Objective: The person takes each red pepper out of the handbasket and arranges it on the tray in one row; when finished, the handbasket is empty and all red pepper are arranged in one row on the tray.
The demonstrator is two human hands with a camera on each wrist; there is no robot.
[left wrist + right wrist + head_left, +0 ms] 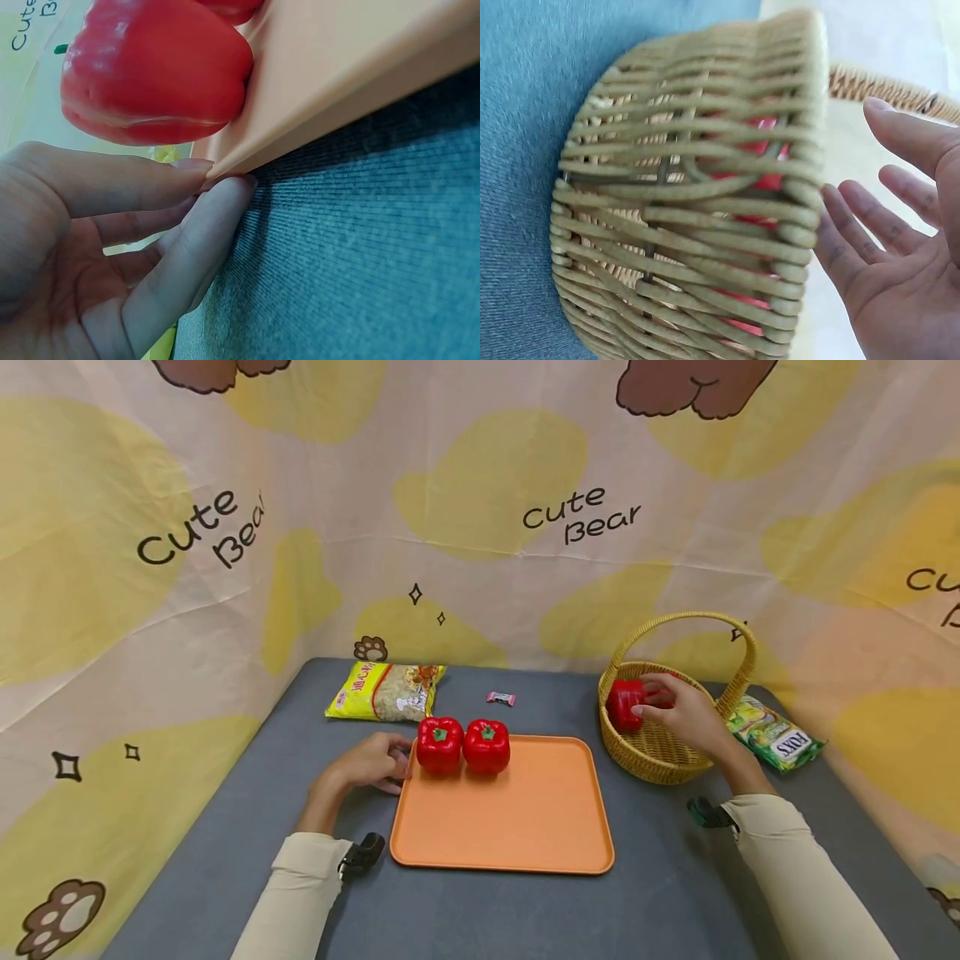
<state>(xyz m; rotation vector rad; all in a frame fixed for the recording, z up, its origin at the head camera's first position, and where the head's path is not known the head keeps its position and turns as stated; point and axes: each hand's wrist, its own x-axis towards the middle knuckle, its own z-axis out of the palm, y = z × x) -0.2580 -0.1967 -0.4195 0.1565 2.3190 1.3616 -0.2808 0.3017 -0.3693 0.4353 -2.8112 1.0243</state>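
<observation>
My left hand (372, 762) pinches the left rim of an orange tray (517, 827) between thumb and fingers, as the left wrist view shows up close. Two red bell peppers (439, 745) with green stems stand side by side in the tray's far left corner. Over the wicker basket (652, 768) reaches my right hand (686, 714), thumb and fingers spread apart. Close to its fingertips, a red bell pepper (624, 705) lies inside the basket; more red shows behind the fingers, partly hidden. In the right wrist view, nothing sits between thumb and fingers.
A yellow bag (386, 692) of pale food lies at the back left. A small pink wrapped candy (501, 698) is behind the tray. Right of the basket lies a green FOX'S packet (776, 735). The basket's tall handle (686, 617) arches above the right hand. Patterned cloth walls enclose the grey table.
</observation>
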